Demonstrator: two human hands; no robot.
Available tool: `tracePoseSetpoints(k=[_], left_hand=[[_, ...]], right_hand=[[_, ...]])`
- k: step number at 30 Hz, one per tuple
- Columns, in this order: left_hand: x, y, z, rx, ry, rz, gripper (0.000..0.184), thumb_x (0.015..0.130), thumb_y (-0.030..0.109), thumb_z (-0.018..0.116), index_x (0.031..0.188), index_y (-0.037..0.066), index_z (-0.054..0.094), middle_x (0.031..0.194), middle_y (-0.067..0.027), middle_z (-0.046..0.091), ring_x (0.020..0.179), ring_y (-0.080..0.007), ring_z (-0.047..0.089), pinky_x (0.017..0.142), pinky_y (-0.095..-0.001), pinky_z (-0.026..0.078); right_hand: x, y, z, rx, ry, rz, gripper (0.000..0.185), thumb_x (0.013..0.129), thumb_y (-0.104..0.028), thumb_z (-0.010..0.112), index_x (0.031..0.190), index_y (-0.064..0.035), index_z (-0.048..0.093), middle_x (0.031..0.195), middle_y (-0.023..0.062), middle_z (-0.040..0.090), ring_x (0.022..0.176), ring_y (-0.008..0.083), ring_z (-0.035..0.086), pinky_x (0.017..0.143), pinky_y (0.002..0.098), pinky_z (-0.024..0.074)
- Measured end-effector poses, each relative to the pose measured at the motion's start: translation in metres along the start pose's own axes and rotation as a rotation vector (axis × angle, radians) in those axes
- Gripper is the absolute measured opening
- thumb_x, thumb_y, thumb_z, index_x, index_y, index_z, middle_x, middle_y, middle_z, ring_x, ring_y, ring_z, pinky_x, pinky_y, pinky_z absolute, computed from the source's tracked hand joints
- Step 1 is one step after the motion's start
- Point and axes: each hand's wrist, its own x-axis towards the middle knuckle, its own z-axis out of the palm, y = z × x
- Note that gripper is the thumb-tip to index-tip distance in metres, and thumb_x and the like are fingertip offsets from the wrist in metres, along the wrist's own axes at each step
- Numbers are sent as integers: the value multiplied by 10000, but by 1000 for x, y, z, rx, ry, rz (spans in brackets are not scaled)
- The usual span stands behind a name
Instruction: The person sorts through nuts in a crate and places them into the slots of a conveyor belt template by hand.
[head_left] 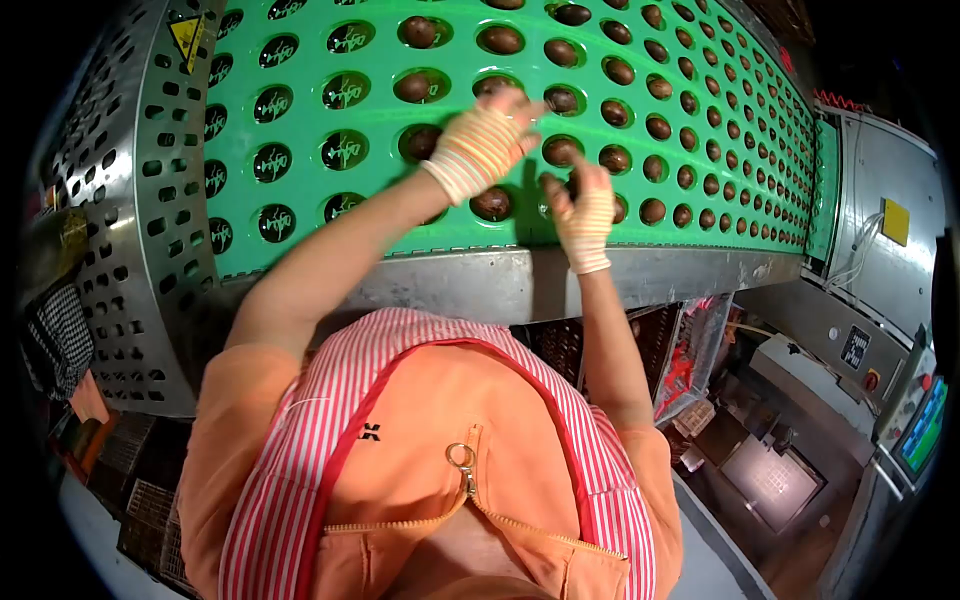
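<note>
Rows of dark brown, egg-shaped objects (501, 40) sit in oval pockets of a bright green perforated surface (380, 230). My left hand (478, 143), in a striped glove with bare fingertips, reaches over one egg (492, 84). Its fingers stretch forward and right, slightly blurred, with no egg visibly lifted. Lower and to the right, my right hand (585, 212) wears a matching glove. Its thumb and index finger are apart, the fingertip close to another egg (562, 151). The pocket under the right palm is partly hidden.
At the left, pockets (347, 90) show dark bottoms with pale markings. A perforated metal guard (120, 200) carries a yellow warning sign (186, 40). The metal front edge (470, 287) runs before me. A grey cabinet (890, 190) and control screen (922, 428) stand right.
</note>
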Motion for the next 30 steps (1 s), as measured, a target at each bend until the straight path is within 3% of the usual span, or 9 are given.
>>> tracePoseSetpoints(k=[4, 7, 9, 11, 16, 22, 26, 27, 30], left_hand=[[-16, 0, 29, 207, 96, 232, 404, 845, 251, 622, 1226, 121, 588, 1176, -144, 572, 1017, -359, 582, 898, -491, 493], [-8, -12, -22, 334, 56, -11, 412, 758, 167, 643, 1168, 128, 617, 1148, -162, 583, 934, -358, 599, 862, -471, 496], [-21, -57, -39, 412, 329, -6, 359, 793, 184, 647, 1149, 146, 632, 1183, -144, 559, 1047, -345, 546, 914, -451, 468], [-35, -87, -57, 251, 21, -195, 372, 801, 215, 677, 1169, 180, 636, 1243, -138, 524, 1133, -354, 510, 983, -454, 440], [-55, -85, -51, 334, -37, 76, 232, 817, 174, 665, 1047, 171, 695, 1322, -96, 473, 1117, -356, 515, 991, -444, 456], [-63, -56, -60, 104, -289, -104, 323, 805, 151, 670, 1126, 150, 641, 1153, -145, 557, 1046, -358, 553, 926, -432, 477], [-46, -58, -65, 262, -260, -29, 295, 833, 288, 659, 1101, 164, 652, 1102, -142, 585, 1014, -350, 599, 897, -431, 499], [-37, -83, -60, 191, -62, 81, 280, 845, 295, 647, 1097, 173, 661, 1102, -130, 591, 1027, -347, 595, 891, -428, 500], [-17, -78, -86, 187, 56, -143, 243, 849, 232, 634, 1084, 182, 671, 1123, -108, 589, 990, -336, 592, 877, -430, 503]], right_hand=[[-41, 10, 12, -212, 40, -183, 485, 802, -233, 728, 1252, -130, 580, 1213, 134, 560, 1163, 360, 506, 949, 484, 428], [-69, -1, -6, -121, 374, -99, 395, 818, -140, 692, 1202, -96, 611, 1210, 162, 557, 1145, 374, 510, 973, 498, 414], [-96, 3, -12, -147, 404, -3, 398, 830, -103, 661, 1222, -94, 593, 1264, 173, 522, 1200, 400, 463, 1005, 510, 390], [-117, 14, -7, -235, 401, 58, 417, 834, -92, 651, 1244, -94, 575, 1302, 180, 491, 1226, 418, 433, 1020, 515, 379], [-123, 26, 9, -214, 447, 79, 394, 832, -91, 654, 1218, -85, 576, 1310, 187, 482, 1233, 430, 425, 1020, 521, 380], [-126, 23, 8, -211, 422, 103, 384, 816, -99, 666, 1191, -77, 585, 1309, 189, 484, 1218, 416, 437, 1011, 515, 392], [-126, 30, 13, -238, 391, 110, 369, 812, -92, 659, 1174, -74, 587, 1295, 190, 494, 1212, 414, 444, 1010, 510, 395], [-126, 27, 12, -233, 380, 127, 363, 813, -92, 657, 1168, -73, 589, 1293, 191, 499, 1212, 411, 445, 1010, 509, 394], [-128, 23, 10, -238, 373, 157, 362, 810, -87, 665, 1165, -72, 598, 1302, 198, 500, 1215, 410, 445, 1012, 508, 391]])
